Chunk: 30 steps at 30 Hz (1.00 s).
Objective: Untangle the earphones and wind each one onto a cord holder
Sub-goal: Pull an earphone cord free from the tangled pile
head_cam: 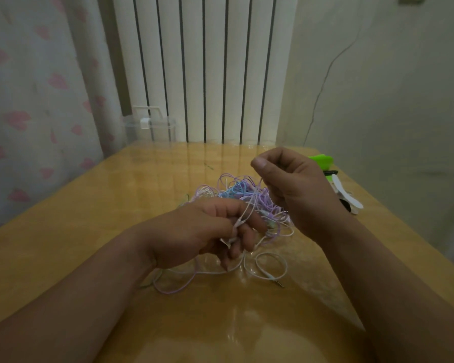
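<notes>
- Right hand (296, 187) is raised above the table (95, 210), its thumb and forefinger pinching a thin strand of the white cord (238, 221).
- Left hand (207, 231) sits lower and nearer, fingers curled round the same white cord near where it forks.
- Between and behind the hands lies the tangle of earphones (243, 189), purple, blue and white wires knotted in one heap on the table.
- One white loop ending in a jack plug (280, 285) lies free on the near side of the heap.
- Progress looks early: at most one cord is partly drawn out, and the others are not yet separated.
- Cord holders (349, 197), green, white and black, lie at the table's right edge, partly hidden by the right hand; none appears wound, so all the winding seems left to do.
- At the far left corner stands a clear plastic box (150, 125) with a handled lid, closed; nothing can be made out inside it.
</notes>
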### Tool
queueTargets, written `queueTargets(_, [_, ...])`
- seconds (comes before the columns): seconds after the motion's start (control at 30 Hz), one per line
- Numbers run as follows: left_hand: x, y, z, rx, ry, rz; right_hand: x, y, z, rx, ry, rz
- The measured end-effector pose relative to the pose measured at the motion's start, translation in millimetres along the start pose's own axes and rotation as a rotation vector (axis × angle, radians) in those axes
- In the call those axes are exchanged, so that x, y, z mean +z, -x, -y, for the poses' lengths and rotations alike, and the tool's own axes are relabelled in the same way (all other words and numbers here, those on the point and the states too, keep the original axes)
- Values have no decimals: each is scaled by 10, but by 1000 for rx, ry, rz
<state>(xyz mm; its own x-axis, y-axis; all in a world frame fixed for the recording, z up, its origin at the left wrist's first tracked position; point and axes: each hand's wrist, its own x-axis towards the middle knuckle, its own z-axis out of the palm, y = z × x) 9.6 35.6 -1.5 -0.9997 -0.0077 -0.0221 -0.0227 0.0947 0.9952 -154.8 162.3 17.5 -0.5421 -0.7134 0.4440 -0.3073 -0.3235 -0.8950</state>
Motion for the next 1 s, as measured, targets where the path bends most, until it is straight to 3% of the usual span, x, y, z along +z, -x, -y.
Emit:
queueTargets(0.17, [14,-17,-29,22,102,-77,-34,-15,-28,11,10,-50])
queueTargets(0.3, [-12,-17,-12,25,-108,-209,-82,-14,-8,1,-34,-75])
queueTargets(0.47, [21,1,-20,38,-266,-131,-90,-21,-27,13,-65,-68])
queueTargets(0.67, [55,21,-72,169,-20,-62,-54,-32,-68,58,-96,-46])
queueTargets(0.87, [-75,-24,-115,379,155,-424,143,59,-175,118,136,81])
queueTargets(1.0, [-140,-67,-35,374,-40,-610,296,125,-178,41,419,148])
